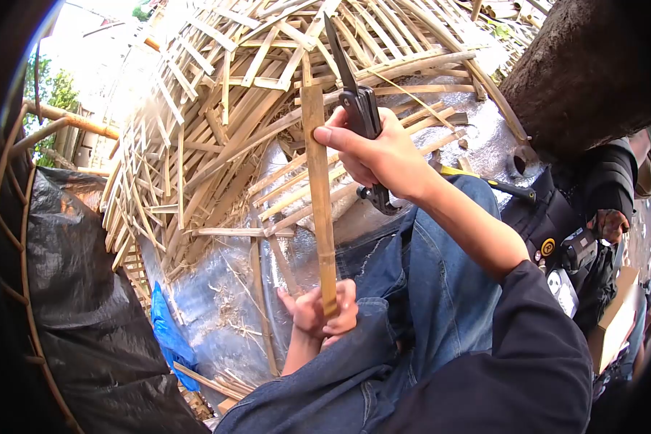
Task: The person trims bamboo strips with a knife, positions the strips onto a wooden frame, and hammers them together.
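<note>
Bright daylight, strongest at upper left, where the background washes out to white; silvery plastic sheeting (208,278) glints, the tree trunk (571,72) is shadowed, and fisheye distortion curves the dark edges

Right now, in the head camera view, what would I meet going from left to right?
Black plastic sheet → blue plastic sheet → wooden strip → knife → tree trunk.

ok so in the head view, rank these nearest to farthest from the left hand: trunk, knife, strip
1. Strip: its lower end is in the left hand.
2. Knife: above, in the right hand.
3. Trunk: farthest, at the upper right.
</note>
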`<state>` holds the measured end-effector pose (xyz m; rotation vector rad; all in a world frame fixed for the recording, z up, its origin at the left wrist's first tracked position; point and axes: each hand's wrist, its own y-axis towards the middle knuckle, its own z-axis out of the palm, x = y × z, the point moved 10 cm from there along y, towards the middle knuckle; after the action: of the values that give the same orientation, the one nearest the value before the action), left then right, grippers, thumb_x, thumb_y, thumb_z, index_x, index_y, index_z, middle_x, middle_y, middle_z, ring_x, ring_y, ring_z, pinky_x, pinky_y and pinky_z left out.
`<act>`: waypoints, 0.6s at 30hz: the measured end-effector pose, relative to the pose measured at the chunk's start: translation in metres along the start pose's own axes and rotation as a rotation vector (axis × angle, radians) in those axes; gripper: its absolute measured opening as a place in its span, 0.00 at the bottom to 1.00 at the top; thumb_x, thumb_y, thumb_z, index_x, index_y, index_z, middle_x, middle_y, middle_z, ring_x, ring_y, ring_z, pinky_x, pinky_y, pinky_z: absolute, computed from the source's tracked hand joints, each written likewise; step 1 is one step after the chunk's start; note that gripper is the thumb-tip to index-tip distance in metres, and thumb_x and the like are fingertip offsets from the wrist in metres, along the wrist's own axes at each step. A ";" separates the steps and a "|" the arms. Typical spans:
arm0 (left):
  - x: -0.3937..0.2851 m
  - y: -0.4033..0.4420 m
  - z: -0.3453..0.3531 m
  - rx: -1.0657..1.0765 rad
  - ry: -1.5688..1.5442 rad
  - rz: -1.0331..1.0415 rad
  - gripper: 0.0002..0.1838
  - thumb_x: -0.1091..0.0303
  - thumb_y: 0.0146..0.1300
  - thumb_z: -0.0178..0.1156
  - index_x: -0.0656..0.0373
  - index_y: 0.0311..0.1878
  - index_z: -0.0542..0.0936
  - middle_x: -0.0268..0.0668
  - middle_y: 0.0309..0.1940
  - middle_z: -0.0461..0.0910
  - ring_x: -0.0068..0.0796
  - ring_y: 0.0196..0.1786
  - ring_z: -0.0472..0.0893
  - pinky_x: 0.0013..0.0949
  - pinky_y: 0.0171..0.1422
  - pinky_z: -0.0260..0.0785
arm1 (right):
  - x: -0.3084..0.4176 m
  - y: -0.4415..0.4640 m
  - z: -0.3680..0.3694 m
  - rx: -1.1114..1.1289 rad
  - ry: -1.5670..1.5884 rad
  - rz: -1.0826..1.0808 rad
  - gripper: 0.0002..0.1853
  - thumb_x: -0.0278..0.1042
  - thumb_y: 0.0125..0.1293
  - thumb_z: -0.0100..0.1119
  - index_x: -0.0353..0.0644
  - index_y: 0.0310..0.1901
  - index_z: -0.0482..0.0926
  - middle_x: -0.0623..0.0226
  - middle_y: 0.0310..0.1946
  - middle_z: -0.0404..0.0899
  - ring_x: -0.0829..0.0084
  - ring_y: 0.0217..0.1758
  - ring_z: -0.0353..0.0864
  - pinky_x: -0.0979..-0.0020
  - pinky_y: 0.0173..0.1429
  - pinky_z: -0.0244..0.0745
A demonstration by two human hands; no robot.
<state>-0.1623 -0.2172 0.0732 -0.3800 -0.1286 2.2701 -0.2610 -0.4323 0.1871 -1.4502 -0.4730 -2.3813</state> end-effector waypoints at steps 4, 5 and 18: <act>-0.043 -0.024 -0.039 -0.576 0.700 0.240 0.14 0.63 0.76 0.52 0.66 0.52 0.71 0.30 0.20 0.69 0.20 0.16 0.65 0.24 0.20 0.59 | 0.004 0.004 -0.034 -0.276 -0.236 -0.091 0.17 0.46 0.68 0.71 0.36 0.41 0.85 0.72 0.25 0.80 0.82 0.29 0.78 0.73 0.35 0.74; -0.055 -0.036 -0.044 -0.581 0.799 0.217 0.10 0.69 0.76 0.52 0.67 0.52 0.72 0.30 0.21 0.70 0.19 0.17 0.66 0.24 0.21 0.60 | 0.000 0.005 -0.046 -0.325 -0.268 -0.076 0.19 0.47 0.67 0.71 0.36 0.43 0.85 0.71 0.28 0.82 0.81 0.33 0.80 0.71 0.40 0.76; -0.114 -0.107 -0.035 -0.652 0.420 0.603 0.09 0.69 0.74 0.60 0.65 0.49 0.78 0.33 0.34 0.76 0.28 0.41 0.76 0.35 0.47 0.72 | -0.082 -0.062 -0.391 -0.679 -0.862 0.372 0.31 0.60 0.72 0.56 0.31 0.50 0.81 0.57 0.34 0.82 0.69 0.34 0.81 0.63 0.40 0.77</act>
<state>-0.0037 -0.2325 0.0894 -1.3806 -0.6090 2.6161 -0.5609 -0.5387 -0.0624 -2.5682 0.4703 -1.5721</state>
